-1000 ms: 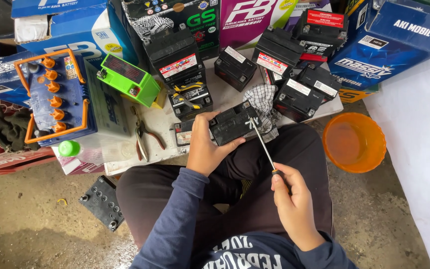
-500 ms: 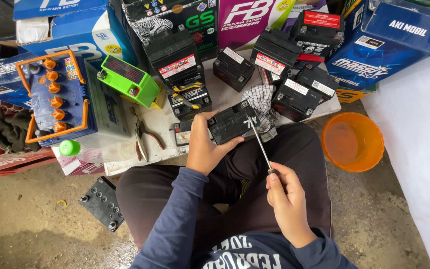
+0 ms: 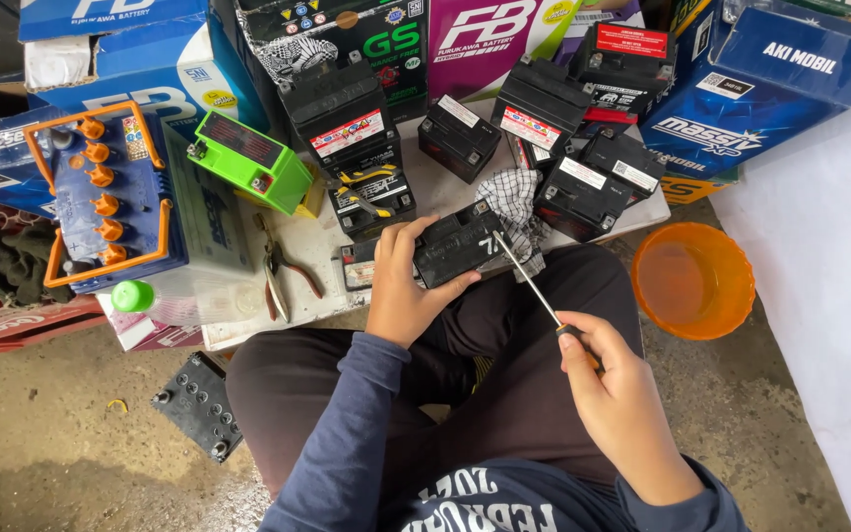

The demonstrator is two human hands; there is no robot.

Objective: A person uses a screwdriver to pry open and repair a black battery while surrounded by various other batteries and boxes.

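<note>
A: Where is the small black battery [image 3: 457,248]?

B: At the near edge of the low white board [image 3: 248,325], just above the person's knees. The left hand [image 3: 401,291] is clamped on its left end, thumb on the near side and fingers curled over the top. Its long axis runs left to right, tipped slightly so the right end sits farther from the person.

A: And the right hand [image 3: 622,404]?

B: Its fingers are closed tight round the handle of a screwdriver [image 3: 534,286]. The thin metal shaft points up and to the left, away from the person, and the tip meets the right end of the battery's top. So the tool's long axis runs on a slant from the right hand by the right thigh to the battery.

A: What lies about it?

B: A checked cloth [image 3: 514,197] is just behind the battery, touching it or nearly so. A pair of pliers [image 3: 278,271] lies on the board to the left, handles toward the person. A bright green battery [image 3: 253,163] sits farther back on the left, and a blue battery with orange caps [image 3: 110,212] beside that. More black batteries stand behind. An orange bowl [image 3: 691,281] rests on the ground to the right, well apart from the hands.
</note>
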